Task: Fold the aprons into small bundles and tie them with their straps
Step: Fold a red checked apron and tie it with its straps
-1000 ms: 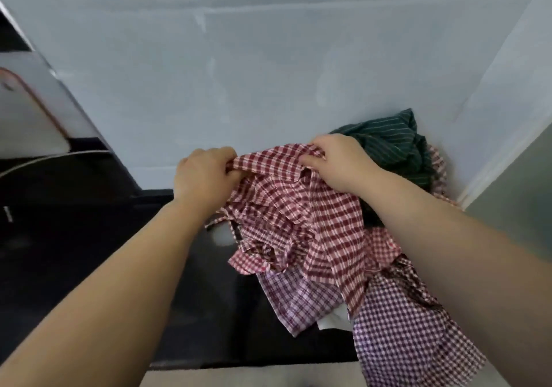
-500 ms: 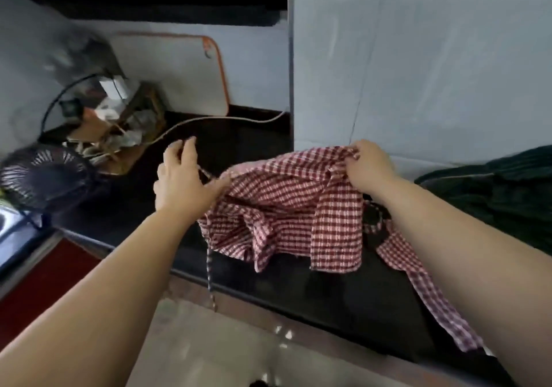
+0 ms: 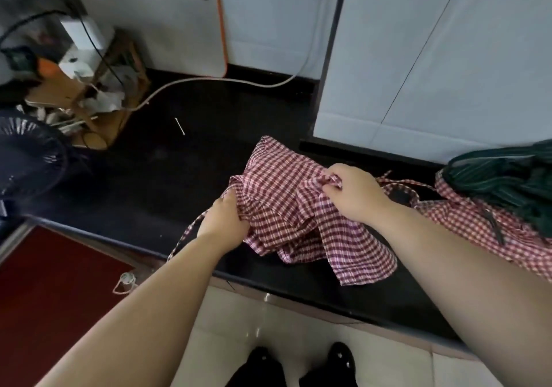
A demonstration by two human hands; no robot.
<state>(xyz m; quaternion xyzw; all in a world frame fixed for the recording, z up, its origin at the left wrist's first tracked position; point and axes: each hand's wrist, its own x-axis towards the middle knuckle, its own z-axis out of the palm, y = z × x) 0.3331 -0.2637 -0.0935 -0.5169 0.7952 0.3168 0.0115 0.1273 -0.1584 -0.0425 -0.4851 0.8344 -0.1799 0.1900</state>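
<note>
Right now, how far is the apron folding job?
Done: no tied bundle visible. In hand: the left hand and right hand grip the red checked apron, crumpled on the counter, its strap hanging over the edge. Left: folding and tying it, then the second checked apron and green striped cloth piled at right.

Black counter (image 3: 167, 177) with a red checked apron (image 3: 283, 207) lying crumpled on it, held by the left hand (image 3: 224, 222) and right hand (image 3: 355, 195). Just right of the grip: a heap of further aprons (image 3: 466, 222). Beyond and left of the grip: a small white stick (image 3: 179, 126), a white cable (image 3: 239, 80) and, farthest left, a cluttered cardboard box (image 3: 98, 111).
</note>
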